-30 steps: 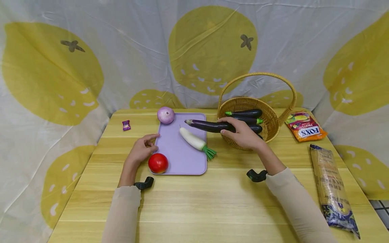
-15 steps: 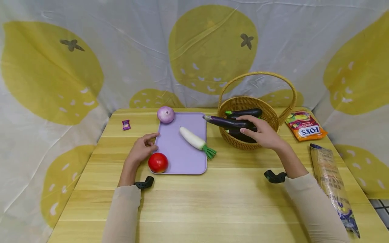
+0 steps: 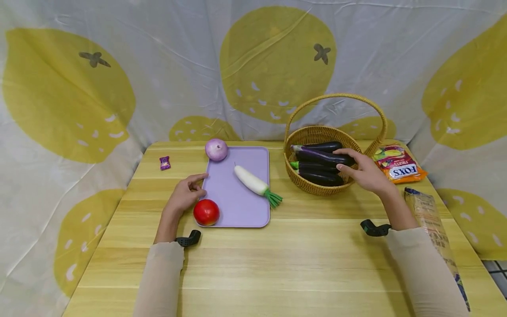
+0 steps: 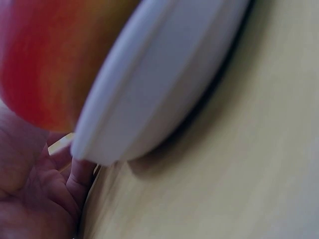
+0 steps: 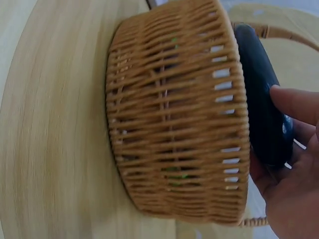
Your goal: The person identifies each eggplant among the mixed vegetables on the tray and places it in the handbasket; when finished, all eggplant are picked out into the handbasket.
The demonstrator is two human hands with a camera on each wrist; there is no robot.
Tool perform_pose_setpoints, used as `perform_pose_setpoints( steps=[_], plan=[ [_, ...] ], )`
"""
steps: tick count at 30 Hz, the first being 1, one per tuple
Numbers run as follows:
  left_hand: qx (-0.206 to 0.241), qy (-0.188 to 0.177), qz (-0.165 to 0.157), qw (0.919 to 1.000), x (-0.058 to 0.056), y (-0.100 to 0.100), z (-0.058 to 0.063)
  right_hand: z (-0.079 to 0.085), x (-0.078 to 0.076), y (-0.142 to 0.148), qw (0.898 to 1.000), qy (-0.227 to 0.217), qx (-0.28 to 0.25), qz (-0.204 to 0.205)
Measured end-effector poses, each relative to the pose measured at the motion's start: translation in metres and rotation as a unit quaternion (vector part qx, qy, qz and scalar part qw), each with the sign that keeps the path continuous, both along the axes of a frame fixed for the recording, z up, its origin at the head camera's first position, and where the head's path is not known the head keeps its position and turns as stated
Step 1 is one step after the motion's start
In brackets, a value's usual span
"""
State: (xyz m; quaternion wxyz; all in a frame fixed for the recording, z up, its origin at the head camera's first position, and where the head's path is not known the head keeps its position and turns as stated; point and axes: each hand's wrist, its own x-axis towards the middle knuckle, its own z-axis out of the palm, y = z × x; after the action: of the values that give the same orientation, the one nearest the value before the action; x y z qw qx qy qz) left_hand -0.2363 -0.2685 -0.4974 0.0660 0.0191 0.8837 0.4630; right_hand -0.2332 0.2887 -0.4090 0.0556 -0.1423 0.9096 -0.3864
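Observation:
My right hand (image 3: 363, 172) grips the thick end of an eggplant (image 3: 317, 156), thumb on one side and fingers on the other. The eggplant lies over the wicker basket (image 3: 314, 190), above several other eggplants (image 3: 320, 178) inside. From the right wrist, the dark eggplant (image 5: 260, 94) shows at the basket's rim. My left hand (image 3: 184, 195) rests by the left edge of the lilac tray (image 3: 227, 211), fingertips right at its rim. On the tray are a white radish (image 3: 249, 180) with green stalks, a red tomato (image 3: 206, 212) at the near left corner and a purple onion (image 3: 216, 149) at the far left corner.
A tall handle (image 3: 336, 95) arches over the basket. To the right lie a FOX'S candy bag (image 3: 400, 165) and a long clear packet (image 3: 429, 215), partly hidden by the right arm. One small purple wrapped candy (image 3: 164, 163) sits at the back left. A lemon-print cloth (image 3: 178, 66) hangs behind the table.
My right hand has carried the eggplant rightward, from overlapping the tray's right edge to lying within the basket's outline. My left hand, the tray and the vegetables on it have stayed put.

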Motion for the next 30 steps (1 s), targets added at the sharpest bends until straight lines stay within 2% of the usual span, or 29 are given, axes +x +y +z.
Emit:
perform_pose_setpoints(
  steps=[7,12,19,24,30],
  plan=[
    [-0.003,-0.003,0.006,1.0,0.0,0.0,-0.001,-0.011,-0.015,0.008,0.999,-0.009,0.029,-0.016],
    [-0.006,0.002,0.002,1.0,0.0,0.0,-0.001,-0.013,-0.022,0.008,0.999,-0.005,0.05,0.01],
    [-0.004,-0.006,0.002,1.0,0.004,0.001,0.002,-0.014,-0.025,0.007,0.997,-0.011,0.07,0.042],
    [-0.002,-0.004,0.002,1.0,0.003,0.0,0.001,-0.014,-0.026,0.003,0.997,-0.001,0.081,0.021],
    [-0.005,0.0,-0.001,1.0,0.0,0.0,-0.001,-0.014,-0.025,0.004,0.999,-0.003,0.037,-0.024]
  ],
)
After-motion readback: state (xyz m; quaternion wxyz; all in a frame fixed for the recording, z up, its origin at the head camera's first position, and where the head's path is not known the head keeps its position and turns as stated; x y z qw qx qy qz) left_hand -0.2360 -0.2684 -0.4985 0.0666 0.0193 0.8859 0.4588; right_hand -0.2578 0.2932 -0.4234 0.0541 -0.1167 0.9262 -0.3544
